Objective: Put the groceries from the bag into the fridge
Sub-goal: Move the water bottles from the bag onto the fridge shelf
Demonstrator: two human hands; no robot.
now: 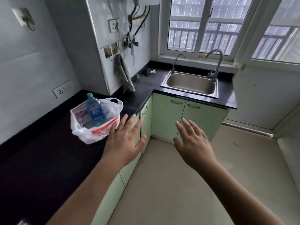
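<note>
Thin white plastic bag [90, 129], left of centre on the black counter [40, 159], with both of my hands spread and holding nothing.
Limp film, so I judge the loop handles [116, 103] the best hold; the blue bottle [95, 109] inside looks rigid, fairly heavy, best taken by its neck. Its label is unreadable. My left hand [125, 142] hovers beside the bag, my right hand [194, 143] well apart.

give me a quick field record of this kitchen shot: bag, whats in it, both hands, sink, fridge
bag: white plastic bag standing open on the black countertop
contents: blue bottle upright; pink-printed packet beside it
left hand: open, fingers spread, at the bag's near edge, holding nothing
right hand: open, over the floor, holding nothing
sink: steel, under the window
fridge: not in view
</note>
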